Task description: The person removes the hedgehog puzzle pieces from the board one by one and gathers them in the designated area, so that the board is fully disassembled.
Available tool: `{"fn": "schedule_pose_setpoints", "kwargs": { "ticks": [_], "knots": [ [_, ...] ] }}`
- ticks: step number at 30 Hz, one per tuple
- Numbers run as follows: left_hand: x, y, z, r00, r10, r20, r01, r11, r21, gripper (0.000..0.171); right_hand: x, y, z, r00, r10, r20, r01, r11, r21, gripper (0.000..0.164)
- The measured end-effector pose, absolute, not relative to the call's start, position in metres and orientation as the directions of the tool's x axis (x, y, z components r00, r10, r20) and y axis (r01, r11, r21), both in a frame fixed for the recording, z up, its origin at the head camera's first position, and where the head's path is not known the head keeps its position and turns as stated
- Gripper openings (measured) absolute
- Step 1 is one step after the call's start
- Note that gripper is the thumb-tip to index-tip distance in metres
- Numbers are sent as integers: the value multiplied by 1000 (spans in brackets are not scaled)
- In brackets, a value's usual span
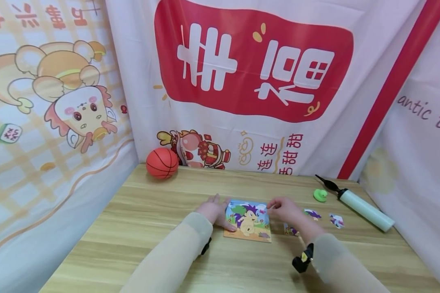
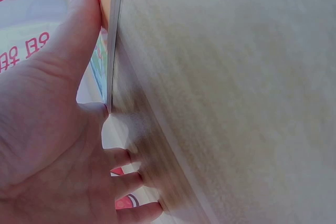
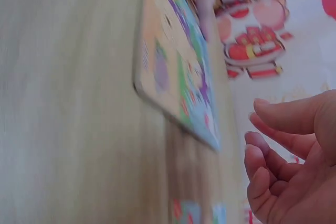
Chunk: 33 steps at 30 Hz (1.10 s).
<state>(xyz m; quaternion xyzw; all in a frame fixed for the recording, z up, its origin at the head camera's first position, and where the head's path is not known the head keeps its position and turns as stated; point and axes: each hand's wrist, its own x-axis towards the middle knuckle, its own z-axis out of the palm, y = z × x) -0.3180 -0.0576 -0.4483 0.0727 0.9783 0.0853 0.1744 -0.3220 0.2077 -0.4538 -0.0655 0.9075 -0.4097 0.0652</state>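
A square jigsaw puzzle board [image 1: 248, 228] with a purple-haired hedgehog picture lies flat on the table. My left hand [image 1: 213, 211] rests at its left side; the thumb [image 2: 84, 19] lies on the picture, and the other fingers reach down to the table beside the edge. Near the board's upper right corner hovers my right hand [image 1: 285, 209]. Its fingers [image 3: 257, 161] are loosely curled, thumb apart from them, and no piece shows between them. Loose puzzle pieces lie right of the board: one [image 1: 290, 230] partly behind the right wrist, another [image 1: 314, 214], and a third [image 1: 336, 221].
A wooden table [image 1: 139, 228] carries everything. At its back left corner sits a red toy basketball [image 1: 162, 163]. Toward the back right are a green rubber duck [image 1: 320, 195] and a hand air pump [image 1: 366, 209]. Printed cloth [image 1: 253, 61] hangs behind and at both sides.
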Motion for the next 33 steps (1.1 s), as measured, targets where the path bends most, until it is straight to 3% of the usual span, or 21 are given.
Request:
{"fn": "schedule_pose_setpoints", "kwargs": {
  "ticks": [7, 20, 33],
  "knots": [
    [-326, -56, -456, -929, 150, -337, 86, 977, 196, 113, -321, 171, -467, -963, -258, -70, -124, 662, -739, 21],
    [-335, -56, -465, -922, 151, -356, 83, 976, 199, 118, -327, 149, -484, -971, -226, -75, -107, 698, -708, 44],
    [-353, -59, -490, -923, 160, -351, 104, 979, 173, 127, -328, 145, -485, -969, -233, -86, -115, 730, -674, 44]
  ]
}}
